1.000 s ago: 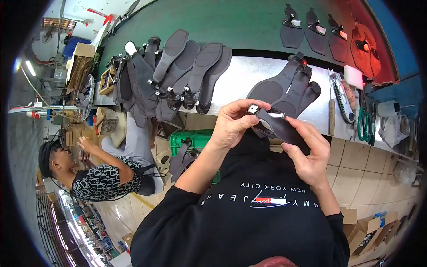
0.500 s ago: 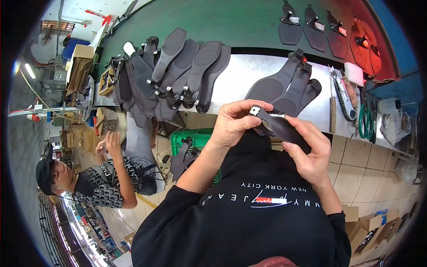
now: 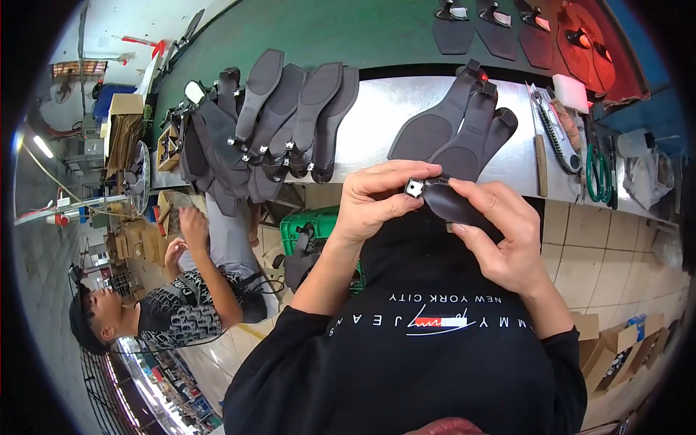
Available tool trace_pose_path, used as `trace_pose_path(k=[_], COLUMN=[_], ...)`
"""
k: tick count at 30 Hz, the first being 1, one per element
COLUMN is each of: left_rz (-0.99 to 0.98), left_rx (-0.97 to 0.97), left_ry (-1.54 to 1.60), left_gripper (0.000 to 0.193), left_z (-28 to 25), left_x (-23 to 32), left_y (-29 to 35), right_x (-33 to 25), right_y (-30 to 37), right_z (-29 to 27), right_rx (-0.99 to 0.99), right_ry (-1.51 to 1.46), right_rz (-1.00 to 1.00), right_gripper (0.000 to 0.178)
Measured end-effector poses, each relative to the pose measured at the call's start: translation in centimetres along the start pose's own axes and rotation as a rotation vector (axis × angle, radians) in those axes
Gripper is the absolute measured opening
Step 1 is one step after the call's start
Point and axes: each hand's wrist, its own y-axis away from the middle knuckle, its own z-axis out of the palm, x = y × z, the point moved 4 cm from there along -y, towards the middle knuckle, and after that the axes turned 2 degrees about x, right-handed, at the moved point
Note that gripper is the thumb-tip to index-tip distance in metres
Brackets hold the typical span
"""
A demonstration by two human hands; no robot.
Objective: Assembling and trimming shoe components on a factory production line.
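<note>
In front of my chest I hold a dark shoe sole (image 3: 455,204) in both hands. Its heel end, with a small pale piece showing a dark hole, sits pinched between the thumb and fingers of my left hand (image 3: 373,199). My right hand (image 3: 506,235) grips the curved part farther along, thumb below and fingers on top; much of the sole is hidden by these fingers. Just beyond my hands, several dark heeled soles (image 3: 464,130) lie overlapping on the metal table (image 3: 384,109). A larger pile of similar soles (image 3: 272,109) covers the table's left part.
At right lie a utility knife (image 3: 557,134), a wooden-handled tool (image 3: 541,165), green-handled scissors (image 3: 599,174) and a white block (image 3: 570,93). Strapped soles (image 3: 497,32) rest on the green surface (image 3: 319,36). A green crate (image 3: 291,228) stands below, left. A co-worker (image 3: 177,308) is at left.
My hands have come closer together, and the sole is turned so that less of its length shows. My right fingers have shifted toward its heel end. The co-worker's hands have moved.
</note>
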Motion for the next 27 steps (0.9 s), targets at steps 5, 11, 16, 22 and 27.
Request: trace_pose_path(k=[5,11,16,22,27], left_rz=[-0.008,0.044,0.048,0.031,-0.016], left_rx=[-0.043,-0.090,-0.125,-0.181,-0.092], left_ry=[-0.015,0.010,-0.076,-0.190,-0.282], left_gripper=[0.036,0.037,0.038,0.038,0.035], left_z=[0.2,0.8,1.1,1.4,1.8], left_x=[0.0,0.0,0.5,1.2,0.1], left_y=[0.2,0.3,0.2,0.4,0.5], right_x=[-0.1,0.0,0.2,0.2,2.0], right_y=[0.1,0.5,0.7,0.8,0.9], right_z=[-0.1,0.1,0.2,0.5,0.6], right_rx=[0.014,0.036,0.044,-0.029,-0.081], right_ry=[0.061,0.088,0.111,0.161,-0.088], right_rz=[-0.035,-0.066,-0.077,-0.078,0.200], right_gripper=[0.046,0.045,0.044,0.045,0.042])
